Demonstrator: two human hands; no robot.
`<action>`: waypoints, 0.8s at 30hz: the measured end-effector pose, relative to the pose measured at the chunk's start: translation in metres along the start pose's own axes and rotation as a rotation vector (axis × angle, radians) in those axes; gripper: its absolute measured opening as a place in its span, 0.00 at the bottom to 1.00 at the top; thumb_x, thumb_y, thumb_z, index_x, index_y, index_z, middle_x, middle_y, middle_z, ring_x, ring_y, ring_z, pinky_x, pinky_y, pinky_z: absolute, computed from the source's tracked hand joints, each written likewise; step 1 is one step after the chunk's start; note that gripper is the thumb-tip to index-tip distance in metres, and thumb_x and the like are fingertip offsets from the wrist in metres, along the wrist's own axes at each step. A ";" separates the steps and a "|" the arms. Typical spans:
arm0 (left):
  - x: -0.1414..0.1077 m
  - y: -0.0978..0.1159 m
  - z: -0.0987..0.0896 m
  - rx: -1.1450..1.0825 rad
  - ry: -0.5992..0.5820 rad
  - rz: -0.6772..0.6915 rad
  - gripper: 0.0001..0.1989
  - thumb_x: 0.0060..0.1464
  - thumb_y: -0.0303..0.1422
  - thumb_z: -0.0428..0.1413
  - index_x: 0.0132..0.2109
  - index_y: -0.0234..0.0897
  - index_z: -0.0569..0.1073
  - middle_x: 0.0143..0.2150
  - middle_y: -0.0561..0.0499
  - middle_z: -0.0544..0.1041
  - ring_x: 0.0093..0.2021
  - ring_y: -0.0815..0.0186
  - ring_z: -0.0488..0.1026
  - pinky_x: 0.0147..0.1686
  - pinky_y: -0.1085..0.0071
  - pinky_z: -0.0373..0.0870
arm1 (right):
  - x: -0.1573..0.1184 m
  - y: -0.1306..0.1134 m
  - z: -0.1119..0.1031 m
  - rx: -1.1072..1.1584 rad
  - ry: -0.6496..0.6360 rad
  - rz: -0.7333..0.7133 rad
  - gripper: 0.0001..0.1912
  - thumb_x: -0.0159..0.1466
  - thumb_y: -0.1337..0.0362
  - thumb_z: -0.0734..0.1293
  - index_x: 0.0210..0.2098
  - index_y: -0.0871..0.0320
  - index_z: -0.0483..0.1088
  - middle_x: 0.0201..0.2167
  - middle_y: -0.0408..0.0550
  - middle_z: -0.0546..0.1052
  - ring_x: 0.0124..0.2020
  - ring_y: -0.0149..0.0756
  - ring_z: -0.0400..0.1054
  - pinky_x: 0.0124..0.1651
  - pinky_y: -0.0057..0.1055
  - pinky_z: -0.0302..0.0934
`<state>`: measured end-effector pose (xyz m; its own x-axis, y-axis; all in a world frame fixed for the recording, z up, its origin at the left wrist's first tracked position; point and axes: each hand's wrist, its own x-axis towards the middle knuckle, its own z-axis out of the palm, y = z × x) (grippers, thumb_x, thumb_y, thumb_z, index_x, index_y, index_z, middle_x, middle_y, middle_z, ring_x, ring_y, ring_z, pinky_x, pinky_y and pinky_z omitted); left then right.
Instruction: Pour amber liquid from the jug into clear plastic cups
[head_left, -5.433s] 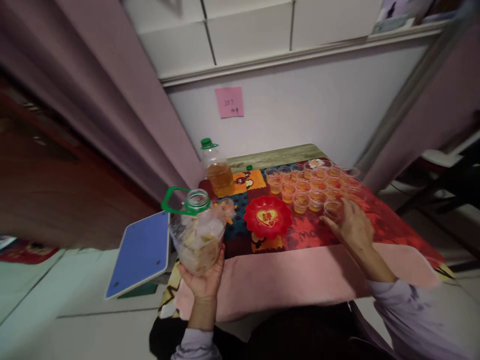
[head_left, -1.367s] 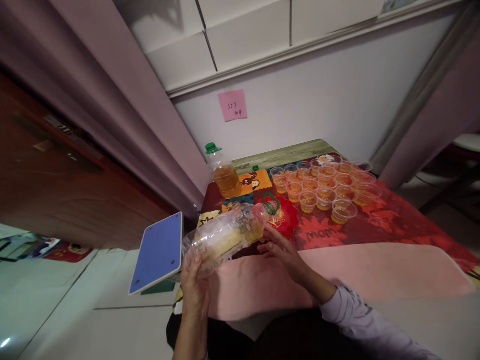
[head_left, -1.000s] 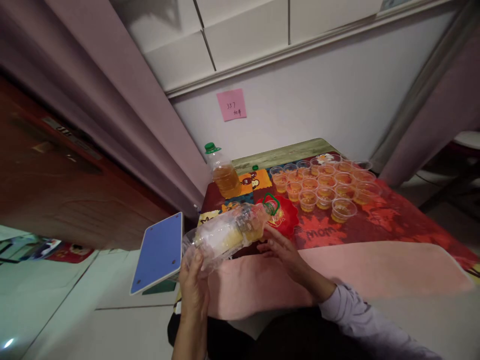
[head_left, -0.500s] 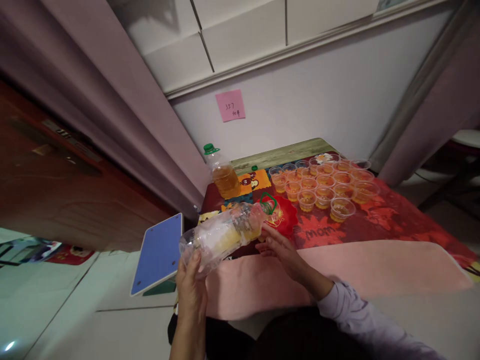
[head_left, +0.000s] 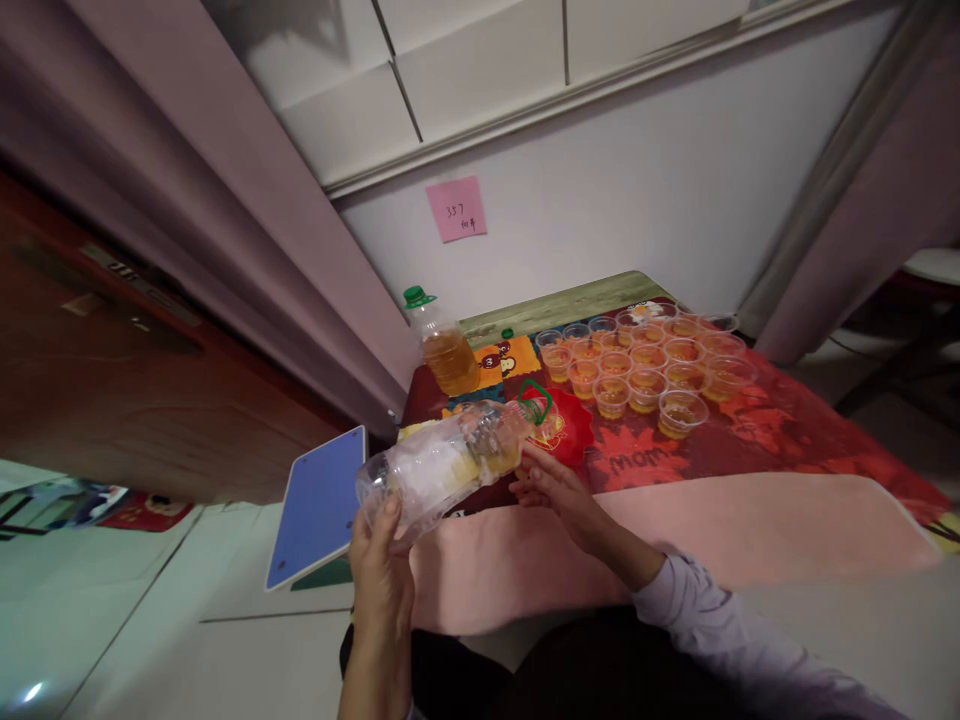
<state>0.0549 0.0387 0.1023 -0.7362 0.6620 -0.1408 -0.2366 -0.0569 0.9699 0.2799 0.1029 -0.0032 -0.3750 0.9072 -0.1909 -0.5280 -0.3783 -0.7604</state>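
Note:
A large clear plastic bottle (head_left: 442, 465) with a little yellow liquid lies tilted in the air, its neck toward the right. My left hand (head_left: 382, 545) grips it round the base. Near the neck, the fingertips of my right hand (head_left: 555, 490) are by the bottle's lower side; its fingers are bent, and whether they grip anything is unclear. The green ring handle (head_left: 535, 400) hangs at the mouth, above a red scalloped plate (head_left: 576, 430). A clear cup seems to stand on that plate, partly hidden by the bottle's mouth.
Several clear cups (head_left: 612, 396) of yellow liquid stand in rows on the patterned tablecloth (head_left: 780, 430). A green-capped bottle (head_left: 450, 358) of amber liquid is at the back left, with a green cap (head_left: 508, 333) nearby. A blue board (head_left: 316, 508) stands left. Pink cloth (head_left: 765, 530) lines the front edge.
The view has shifted slightly. Both hands and the tilted bottle hold nearly the same pose, with the right fingertips a little closer together.

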 end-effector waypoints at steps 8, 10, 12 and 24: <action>0.000 0.003 0.001 0.021 0.005 0.006 0.32 0.38 0.46 0.78 0.51 0.41 0.81 0.49 0.48 0.84 0.48 0.60 0.81 0.44 0.69 0.77 | 0.000 0.001 0.001 0.014 0.015 0.010 0.42 0.59 0.43 0.83 0.70 0.44 0.75 0.66 0.53 0.79 0.49 0.43 0.82 0.49 0.39 0.74; -0.001 0.004 0.001 0.020 0.001 0.005 0.33 0.38 0.46 0.78 0.52 0.41 0.82 0.50 0.48 0.84 0.48 0.60 0.81 0.46 0.69 0.77 | 0.001 0.002 0.001 0.015 0.019 0.012 0.42 0.60 0.43 0.82 0.70 0.44 0.75 0.66 0.54 0.78 0.49 0.43 0.82 0.49 0.39 0.74; -0.001 0.004 0.002 0.024 -0.011 0.013 0.33 0.39 0.47 0.78 0.52 0.41 0.82 0.50 0.48 0.84 0.49 0.60 0.81 0.47 0.68 0.77 | 0.001 0.003 0.001 0.013 0.018 0.009 0.42 0.61 0.43 0.82 0.70 0.45 0.74 0.67 0.54 0.78 0.50 0.43 0.82 0.49 0.39 0.74; -0.005 0.010 0.002 0.015 -0.042 0.074 0.32 0.42 0.45 0.77 0.54 0.41 0.82 0.51 0.48 0.86 0.53 0.57 0.82 0.53 0.65 0.78 | -0.002 0.001 0.005 0.005 -0.010 -0.021 0.36 0.65 0.46 0.80 0.70 0.42 0.75 0.67 0.52 0.78 0.50 0.42 0.82 0.51 0.40 0.75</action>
<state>0.0575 0.0365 0.1129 -0.7238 0.6874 -0.0606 -0.1732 -0.0959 0.9802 0.2766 0.0998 -0.0002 -0.3712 0.9130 -0.1690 -0.5395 -0.3602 -0.7611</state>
